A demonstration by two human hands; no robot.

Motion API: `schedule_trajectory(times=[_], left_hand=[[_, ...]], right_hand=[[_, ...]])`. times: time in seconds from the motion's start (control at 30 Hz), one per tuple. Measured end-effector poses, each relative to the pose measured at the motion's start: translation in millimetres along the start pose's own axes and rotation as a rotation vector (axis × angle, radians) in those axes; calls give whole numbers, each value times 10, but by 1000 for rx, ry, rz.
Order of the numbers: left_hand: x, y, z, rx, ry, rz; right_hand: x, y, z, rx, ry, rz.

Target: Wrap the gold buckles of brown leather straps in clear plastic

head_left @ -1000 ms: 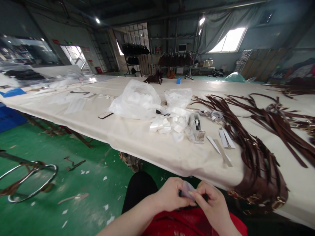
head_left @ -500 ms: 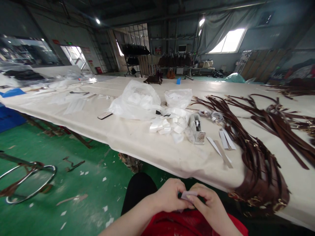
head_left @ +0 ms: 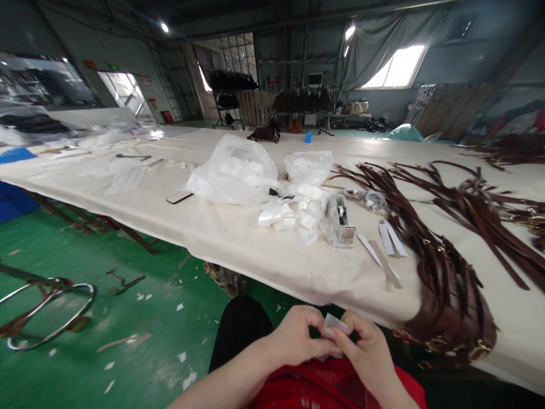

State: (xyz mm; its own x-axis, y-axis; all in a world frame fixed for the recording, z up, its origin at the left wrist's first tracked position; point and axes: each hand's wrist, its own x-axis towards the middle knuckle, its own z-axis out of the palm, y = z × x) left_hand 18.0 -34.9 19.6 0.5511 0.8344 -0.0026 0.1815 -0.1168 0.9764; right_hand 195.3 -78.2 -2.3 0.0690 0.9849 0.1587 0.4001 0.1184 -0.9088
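A small whitish, folded piece of sheet (head_left: pixel 335 322) is pinched between my two hands over my lap; whether it is paper or plastic I cannot tell. My left hand (head_left: pixel 298 336) grips its left side with bent fingers, and my right hand (head_left: pixel 365 343) presses thumb and finger on its right side. The fingers cover its lower part. On the table beyond lie a clear tape dispenser (head_left: pixel 340 222), white and grey strips (head_left: pixel 385 264), and a heap of white wrapping pieces (head_left: pixel 293 213). Brown leather straps with metal fittings (head_left: pixel 451 295) hang over the table edge at the right.
The long cream-covered table (head_left: pixel 255 255) runs across in front of me, its edge just beyond my hands. Plastic bags (head_left: pixel 238 170), tape rolls (head_left: pixel 373 200) and a phone-like flat object (head_left: pixel 179 197) lie on it. A chrome ring base (head_left: pixel 55 321) stands on the green floor.
The whitish piece has turned and stands up more between my fingers. Both hands have shifted slightly, still pinching it. The camera view has moved a little.
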Motion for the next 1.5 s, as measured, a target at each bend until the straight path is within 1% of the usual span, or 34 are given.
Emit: schedule_trajectory(times=[0.07, 0.17, 0.33, 0.4, 0.5, 0.63, 0.77, 0.83, 0.9, 0.97, 1.07, 1.1, 1.13, 1.33, 1.5], left_hand=[[-3, -6, 3, -7, -13, 27], [-4, -22, 6, -7, -4, 50], [5, -23, -8, 69, -6, 151], [7, -24, -25, 104, -23, 166], [5, -38, -43, 148, -64, 201], [-12, -48, -41, 240, -105, 208], [-35, -3, -57, 301, -152, 193], [-44, 41, -82, 263, -121, 184], [-46, 86, -116, 151, -67, 151], [-36, 122, -148, 2, -3, 96], [-4, 148, -178, -148, 105, 27], [8, 149, -182, -167, 138, 16], [19, 149, -183, -180, 161, 11], [58, 111, -166, -256, 195, 10], [79, 11, -127, -273, 242, -25]], right_hand=[[-6, 13, -3, -14, -1, -2], [-11, -10, -16, -20, -34, -29], [14, -115, -68, 14, -104, -161], [30, -136, -94, 4, -143, -197], [45, -131, -123, -43, -180, -205], [32, -107, -135, -105, -137, -217], [17, -124, -154, -137, -59, -173], [24, -151, -171, -126, -67, -144], [35, -180, -177, -97, -101, -95], [41, -201, -157, -57, -206, -41], [36, -197, -85, 12, -419, 9], [32, -188, -60, 27, -465, 13], [28, -178, -39, 35, -484, 13], [10, -127, -14, 26, -518, 1], [11, -94, -1, 33, -474, -7]])
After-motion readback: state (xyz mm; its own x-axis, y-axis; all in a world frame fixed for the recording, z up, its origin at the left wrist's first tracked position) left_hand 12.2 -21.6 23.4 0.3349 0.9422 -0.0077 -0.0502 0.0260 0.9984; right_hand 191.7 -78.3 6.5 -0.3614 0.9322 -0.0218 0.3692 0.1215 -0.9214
